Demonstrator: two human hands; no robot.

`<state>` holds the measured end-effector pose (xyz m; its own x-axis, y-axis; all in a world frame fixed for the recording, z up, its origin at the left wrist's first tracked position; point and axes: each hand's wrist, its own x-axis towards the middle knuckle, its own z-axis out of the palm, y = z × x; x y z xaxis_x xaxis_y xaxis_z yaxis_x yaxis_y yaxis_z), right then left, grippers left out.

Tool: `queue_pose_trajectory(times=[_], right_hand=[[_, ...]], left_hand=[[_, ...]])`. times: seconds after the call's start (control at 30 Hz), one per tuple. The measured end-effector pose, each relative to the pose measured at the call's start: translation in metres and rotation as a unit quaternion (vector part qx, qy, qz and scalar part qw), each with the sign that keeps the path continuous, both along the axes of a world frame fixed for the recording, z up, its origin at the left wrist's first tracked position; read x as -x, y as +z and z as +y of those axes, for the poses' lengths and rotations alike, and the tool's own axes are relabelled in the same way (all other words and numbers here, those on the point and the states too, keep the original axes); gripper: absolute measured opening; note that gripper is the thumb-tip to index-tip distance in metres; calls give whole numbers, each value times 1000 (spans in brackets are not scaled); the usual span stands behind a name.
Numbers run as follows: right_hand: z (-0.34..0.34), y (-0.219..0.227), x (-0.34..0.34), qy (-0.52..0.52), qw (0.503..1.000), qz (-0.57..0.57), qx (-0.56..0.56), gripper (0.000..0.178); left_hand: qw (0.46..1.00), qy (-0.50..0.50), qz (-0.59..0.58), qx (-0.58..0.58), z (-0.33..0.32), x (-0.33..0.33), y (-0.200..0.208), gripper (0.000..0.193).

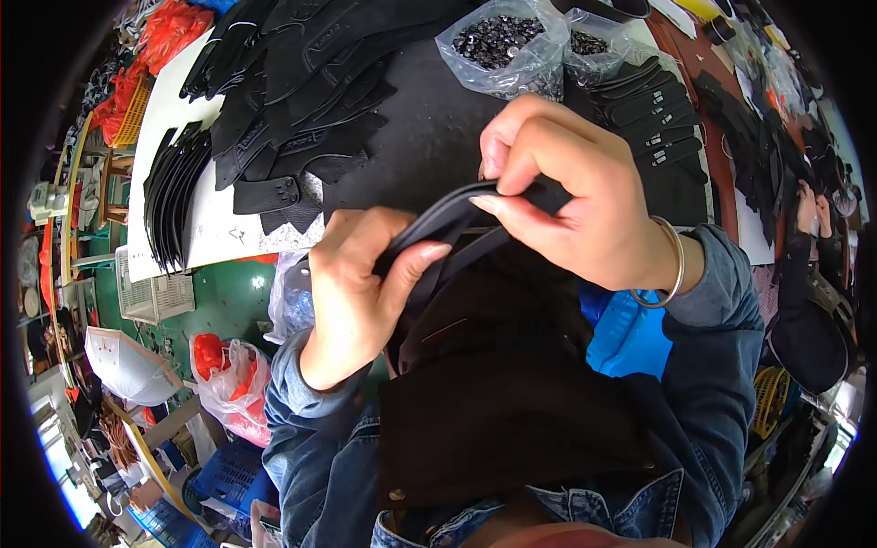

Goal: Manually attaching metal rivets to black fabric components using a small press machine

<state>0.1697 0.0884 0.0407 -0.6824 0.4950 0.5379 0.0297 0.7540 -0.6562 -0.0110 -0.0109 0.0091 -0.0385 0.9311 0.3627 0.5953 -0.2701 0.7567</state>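
Note:
My left hand (pixel 356 288) and my right hand (pixel 575 187) hold a black, flexible, leather-like piece (pixel 446 208) between them, above my lap. Its edge bends upward in an arch. The left thumb and curled fingers grip one end. At the other end, the right thumb and forefinger pinch the edge. Behind the fingers, the rest of the piece is partly hidden, and it blends with my dark apron (pixel 493 402). On the table ahead lies a heap of black cut pieces (pixel 311 82). A clear plastic bag (pixel 539 68) there holds small, dark, shiny parts.
Curved black strips (pixel 174 196) are stacked at the table's left edge. More black pieces with small metal fittings (pixel 653 119) lie on the right. A white crate (pixel 151 288) and a plastic bag with red contents (pixel 233 388) stand at the left. Another person's hands (pixel 811 208) show far right.

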Motion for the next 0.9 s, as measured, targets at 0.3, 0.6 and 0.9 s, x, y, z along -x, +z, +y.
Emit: queue_pose_trajectory(times=[0.3,0.6,0.9], right_hand=[[62,-3,19,-56,974,-155,-155,15],[153,-38,6,-155,805,-400,-410,11],[153,-39,14,-157,899,-266,-311,16]], left_hand=[[942,-48,-308,126,2,-3,-16,13],[993,-31,-80,78,0,0,-15,16],[998,-46,-47,0,1,-6,-17,20]])
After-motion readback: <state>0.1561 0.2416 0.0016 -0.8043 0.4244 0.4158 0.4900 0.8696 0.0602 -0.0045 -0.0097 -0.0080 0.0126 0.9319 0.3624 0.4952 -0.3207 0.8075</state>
